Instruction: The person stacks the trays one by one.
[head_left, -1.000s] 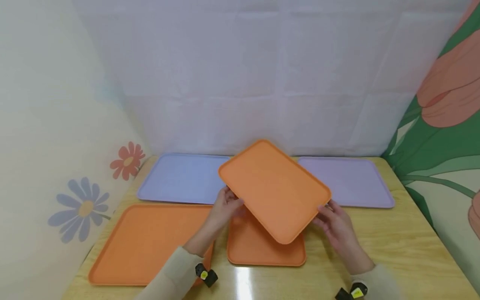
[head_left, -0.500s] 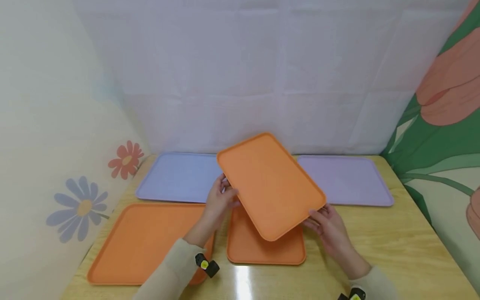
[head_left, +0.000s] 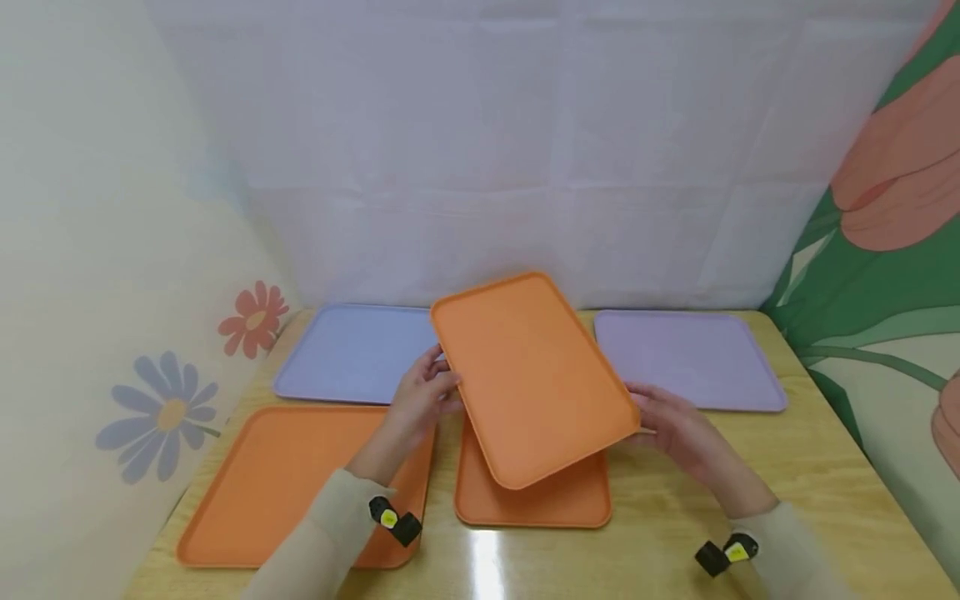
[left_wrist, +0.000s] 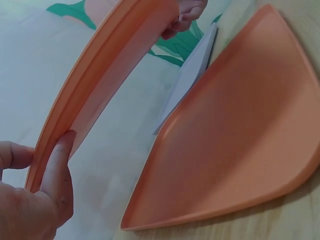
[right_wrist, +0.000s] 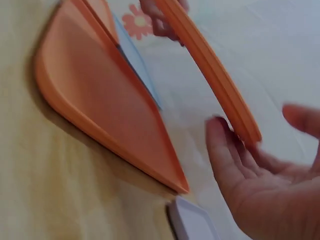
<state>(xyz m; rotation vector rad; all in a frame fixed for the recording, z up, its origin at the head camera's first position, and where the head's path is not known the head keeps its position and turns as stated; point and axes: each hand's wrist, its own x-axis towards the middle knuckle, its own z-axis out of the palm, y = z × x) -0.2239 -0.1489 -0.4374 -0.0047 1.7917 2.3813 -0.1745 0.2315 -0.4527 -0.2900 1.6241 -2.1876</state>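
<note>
An orange tray is held up at a tilt, turned at an angle over another orange tray lying on the table. My left hand pinches its left edge; in the left wrist view the thumb and fingers press on opposite sides of the rim. At its lower right corner is my right hand. In the right wrist view the fingers of that hand reach loosely extended under the edge, while the thumb stands apart from the tray.
A larger orange tray lies at the left of the wooden table. Behind it is a light blue tray, and a lilac tray lies at the back right. A white cloth hangs behind the table.
The raised tray has turned clockwise and shifted slightly left. My left hand moved left with it. My right thumb came off the tray's face, and that hand has shifted at the corner.
</note>
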